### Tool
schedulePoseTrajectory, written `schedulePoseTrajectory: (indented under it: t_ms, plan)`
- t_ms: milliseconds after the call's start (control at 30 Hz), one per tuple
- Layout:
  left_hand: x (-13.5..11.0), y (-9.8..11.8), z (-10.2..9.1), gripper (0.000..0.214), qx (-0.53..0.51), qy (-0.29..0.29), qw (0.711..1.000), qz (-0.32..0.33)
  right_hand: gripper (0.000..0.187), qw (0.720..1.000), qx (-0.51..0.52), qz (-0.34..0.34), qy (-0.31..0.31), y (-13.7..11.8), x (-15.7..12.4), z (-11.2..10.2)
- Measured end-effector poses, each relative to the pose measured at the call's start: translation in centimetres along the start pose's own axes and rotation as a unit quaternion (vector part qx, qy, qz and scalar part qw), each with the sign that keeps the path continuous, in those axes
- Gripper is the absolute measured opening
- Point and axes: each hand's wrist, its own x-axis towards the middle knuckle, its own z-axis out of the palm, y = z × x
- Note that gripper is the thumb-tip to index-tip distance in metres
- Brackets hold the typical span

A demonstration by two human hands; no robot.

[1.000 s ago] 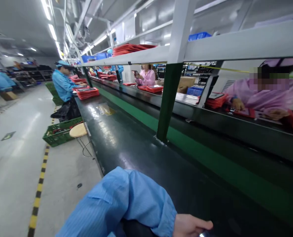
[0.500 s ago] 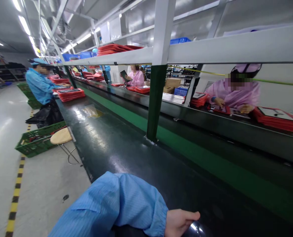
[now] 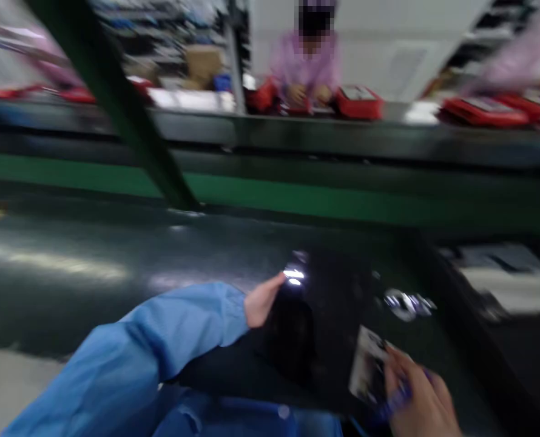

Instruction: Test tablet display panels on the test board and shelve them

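Observation:
A dark, glossy flat panel [image 3: 334, 303] lies low in front of me, blurred by motion, its outline hard to tell from the dark bench. My left hand [image 3: 261, 301], in a blue sleeve, is closed on the panel's left edge with the fingers largely hidden. At the lower right, my right hand [image 3: 422, 394] is closed around a blue-purple object [image 3: 400, 394]. Close to its fingertips is a pale, shiny flat piece [image 3: 364, 363]; the blur hides whether the two are joined. A shiny ring-shaped object [image 3: 406, 304] rests beyond the right hand.
To the right, a black tray [image 3: 443, 285] contains pale flat pieces [image 3: 511, 276]. A green post [image 3: 128, 115] rises from the bench [image 3: 92, 243] at left. Across the line, a person in pink [image 3: 306, 67] works between red stacks [image 3: 358, 103]; another pink sleeve [image 3: 520, 48] shows farther right.
My view has swung right and down from along the line to the bench before me. My right hand, the panel and the black tray have come into view.

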Motion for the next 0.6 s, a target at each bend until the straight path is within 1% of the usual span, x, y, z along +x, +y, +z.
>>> schedulePoseTrajectory:
  t_ms: [33,67,100,133,200,300,367,500,600]
  plan:
    - [-0.4,0.5,0.4,0.048,-0.018,0.002,0.999,-0.029,0.016,0.999,-0.038,0.017,-0.016,-0.3,-0.7,-0.4]
    - [-0.5,0.9,0.8,0.048,-0.034,0.014,0.998,-0.051,0.013,0.998,-0.066,0.018,0.006,-0.6,-1.1,-0.5]
    - [-0.6,1.4,1.2,0.047,-0.044,0.061,0.995,-0.060,0.014,0.997,-0.081,0.008,0.005,-0.8,-1.1,-0.5]
    - [-0.6,1.7,1.6,0.048,-0.045,0.099,0.992,-0.071,0.017,0.996,-0.088,0.009,0.022,-0.9,-1.0,-0.3]
    - [-0.8,2.0,2.5,0.049,-0.040,0.150,0.984,-0.083,0.020,0.995,-0.091,0.007,0.026,-1.4,-0.5,-0.1]
    - [-1.3,1.9,3.3,0.051,-0.029,0.192,0.978,-0.080,0.023,0.997,-0.077,0.016,0.021,-2.1,-0.2,-0.1]
    - [-1.6,1.7,3.2,0.053,-0.023,0.204,0.975,-0.084,0.023,0.997,-0.073,0.022,0.015,-2.4,-0.4,-0.2]
    - [-1.8,1.7,2.0,0.053,-0.020,0.187,0.976,-0.111,0.022,0.997,-0.074,0.028,0.017,-2.3,-0.9,-0.1]
    - [-1.7,1.8,1.8,0.056,-0.014,0.184,0.978,-0.098,0.022,0.997,-0.072,0.029,0.018,-2.4,-0.9,0.0]
